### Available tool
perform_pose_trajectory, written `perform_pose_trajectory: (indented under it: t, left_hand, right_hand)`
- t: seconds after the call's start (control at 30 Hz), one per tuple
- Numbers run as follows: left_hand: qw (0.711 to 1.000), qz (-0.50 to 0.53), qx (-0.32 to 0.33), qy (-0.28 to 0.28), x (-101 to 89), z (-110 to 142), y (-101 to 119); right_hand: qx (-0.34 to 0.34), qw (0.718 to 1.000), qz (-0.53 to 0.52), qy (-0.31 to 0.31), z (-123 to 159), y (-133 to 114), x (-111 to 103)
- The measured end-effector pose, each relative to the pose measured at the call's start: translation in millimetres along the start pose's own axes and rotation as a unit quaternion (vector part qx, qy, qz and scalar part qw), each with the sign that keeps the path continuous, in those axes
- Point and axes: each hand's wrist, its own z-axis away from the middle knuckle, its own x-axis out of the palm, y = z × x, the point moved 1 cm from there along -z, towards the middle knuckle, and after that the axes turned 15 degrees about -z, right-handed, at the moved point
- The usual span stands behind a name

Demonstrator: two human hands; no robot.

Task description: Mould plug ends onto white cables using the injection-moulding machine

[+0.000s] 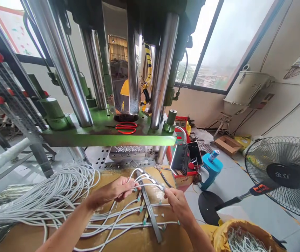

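Left hand (125, 189): fingers closed on white cables (145, 184). Right hand (175, 200): fingers closed on the near end of a metal strip (150, 177), held above the bench (171, 238); the held cables run to this strip. Fan hub (278, 174): pale characters, not reliably legible. Orange label (259, 189), spray can (214, 155): lettering too small to read

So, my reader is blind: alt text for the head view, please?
A person's left hand holds white cables and the right hand a metal strip, before a green press bearing red-handled scissors; a fan stands at right.
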Motion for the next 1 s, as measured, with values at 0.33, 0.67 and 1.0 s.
perform_pose_trajectory:
  t: [0.33, 0.67, 1.0]
  left_hand:
    - [0.999, 0.016, -0.005, 0.043, 8.8, -1.7, -3.8]
    - [0.944, 0.313, 0.034, 0.096, 35.8, 33.8, -52.6]
    - [0.907, 0.414, 0.074, -0.004, 39.9, 51.6, -70.5]
  right_hand:
    - [-0.063, 0.996, 0.06, 0.004, 0.9, 6.5, -5.7]
    - [-0.166, 0.916, 0.359, 0.064, -5.7, 26.8, -4.0]
    - [-0.028, 0.959, -0.028, -0.279, 24.5, -13.5, 123.7]
